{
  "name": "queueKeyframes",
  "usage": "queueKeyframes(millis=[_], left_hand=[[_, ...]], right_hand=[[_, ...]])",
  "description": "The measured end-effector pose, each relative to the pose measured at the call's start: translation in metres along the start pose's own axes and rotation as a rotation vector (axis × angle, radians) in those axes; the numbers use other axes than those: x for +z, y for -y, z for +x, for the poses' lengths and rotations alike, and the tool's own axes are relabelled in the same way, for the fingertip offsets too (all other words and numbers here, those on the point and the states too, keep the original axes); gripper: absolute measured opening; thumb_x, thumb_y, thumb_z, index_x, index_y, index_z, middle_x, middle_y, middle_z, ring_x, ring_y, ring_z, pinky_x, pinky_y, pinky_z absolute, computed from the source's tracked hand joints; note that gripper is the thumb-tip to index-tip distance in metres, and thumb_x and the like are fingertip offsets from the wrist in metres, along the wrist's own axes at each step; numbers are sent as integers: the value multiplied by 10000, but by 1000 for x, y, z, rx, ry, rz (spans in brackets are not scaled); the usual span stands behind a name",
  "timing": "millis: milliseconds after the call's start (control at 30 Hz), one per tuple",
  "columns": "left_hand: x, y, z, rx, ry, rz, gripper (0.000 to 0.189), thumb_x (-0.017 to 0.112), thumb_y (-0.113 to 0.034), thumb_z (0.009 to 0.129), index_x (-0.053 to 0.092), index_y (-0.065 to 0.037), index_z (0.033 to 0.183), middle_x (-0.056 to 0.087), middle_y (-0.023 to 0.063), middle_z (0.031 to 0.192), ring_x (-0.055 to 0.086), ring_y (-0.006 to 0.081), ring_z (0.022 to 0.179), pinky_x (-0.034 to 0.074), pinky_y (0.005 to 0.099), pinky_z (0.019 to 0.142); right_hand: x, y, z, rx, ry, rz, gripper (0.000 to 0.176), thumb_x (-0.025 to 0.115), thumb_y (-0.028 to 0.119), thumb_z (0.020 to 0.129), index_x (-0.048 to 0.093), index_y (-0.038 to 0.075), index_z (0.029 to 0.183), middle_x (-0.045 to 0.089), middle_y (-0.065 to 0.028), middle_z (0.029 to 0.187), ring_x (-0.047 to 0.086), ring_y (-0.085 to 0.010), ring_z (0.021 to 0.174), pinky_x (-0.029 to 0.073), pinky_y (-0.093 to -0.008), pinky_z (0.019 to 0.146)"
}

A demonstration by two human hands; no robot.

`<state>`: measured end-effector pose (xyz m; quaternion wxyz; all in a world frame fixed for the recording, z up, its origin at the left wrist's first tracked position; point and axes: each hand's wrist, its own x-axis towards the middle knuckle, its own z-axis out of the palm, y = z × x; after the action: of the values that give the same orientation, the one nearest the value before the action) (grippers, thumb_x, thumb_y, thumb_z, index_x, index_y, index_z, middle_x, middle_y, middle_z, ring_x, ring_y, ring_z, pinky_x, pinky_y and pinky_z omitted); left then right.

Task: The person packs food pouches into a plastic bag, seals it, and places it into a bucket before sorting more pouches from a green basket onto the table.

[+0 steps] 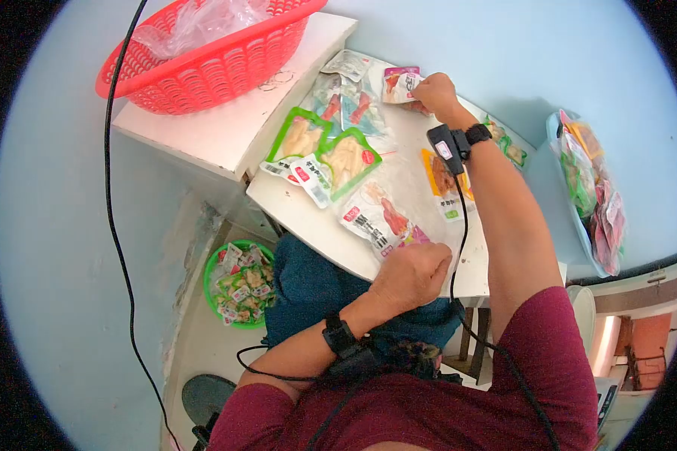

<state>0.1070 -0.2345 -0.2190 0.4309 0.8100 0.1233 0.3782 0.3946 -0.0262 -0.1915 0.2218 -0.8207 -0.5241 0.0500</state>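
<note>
My left hand [412, 276] is closed near the table's front edge, its fingers at the purple lower end of a white snack packet [372, 218] printed with reddish food. At the far side of the table my right hand [438, 96] pinches the corner of a purple-and-white snack packet [399, 84], with another packet partly under it. Left of my hands lie two green-edged packets [347, 161] of pale food. Behind them are clear-and-blue packets [344, 103] with reddish food. An orange-edged packet [445, 184] rests below my right forearm, partly hidden by a cable.
A red basket [210, 71] holding clear plastic stands on a white surface at the left. On the floor is a green basin [209, 289] full of packets. A pale bin [557, 150] of packets stands at the right. Black cables [111, 195] hang across the view.
</note>
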Motion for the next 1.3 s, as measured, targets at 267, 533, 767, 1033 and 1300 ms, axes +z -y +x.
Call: queueKeyframes(millis=[267, 533, 767, 1033, 1300], left_hand=[[4, -1, 0, -27, -24, 37, 89, 617, -103, 829, 624, -23, 791, 626, 174, 716, 633, 349, 670, 491, 408, 584], [5, -7, 1, -58, -48, 88, 99, 640, -121, 831, 656, -26, 814, 642, 159, 709, 641, 320, 640, 491, 390, 566], [3, -9, 2, -58, -30, 76, 92, 634, -109, 826, 640, -22, 799, 629, 163, 697, 634, 336, 641, 489, 391, 571], [4, -1, 2, -27, 25, 76, 59, 611, -86, 811, 619, -28, 803, 618, 172, 727, 629, 351, 686, 494, 421, 600], [3, -5, 4, -29, 19, 71, 54, 608, -83, 813, 611, -33, 794, 604, 174, 707, 620, 358, 673, 490, 427, 591]], right_hand=[[-76, 24, -101, 91, -192, 504, 108, 570, 54, 832, 598, -35, 887, 668, -170, 739, 677, -236, 564, 547, -313, 486], [-76, 17, -118, -192, -218, 49, 300, 721, 299, 768, 706, 15, 862, 699, -155, 876, 671, -330, 864, 525, -403, 808], [-44, 21, -60, -354, -95, -129, 593, 726, 388, 753, 605, 25, 1206, 613, -215, 1184, 585, -345, 1103, 462, -386, 956], [-28, 48, -28, -234, 262, -192, 913, 758, 497, 656, 461, -14, 1352, 517, -236, 1328, 520, -349, 1208, 421, -363, 1015], [-38, 56, -28, -196, 387, -305, 986, 792, 389, 583, 386, 92, 1431, 500, -192, 1361, 476, -316, 1258, 434, -388, 1005]])
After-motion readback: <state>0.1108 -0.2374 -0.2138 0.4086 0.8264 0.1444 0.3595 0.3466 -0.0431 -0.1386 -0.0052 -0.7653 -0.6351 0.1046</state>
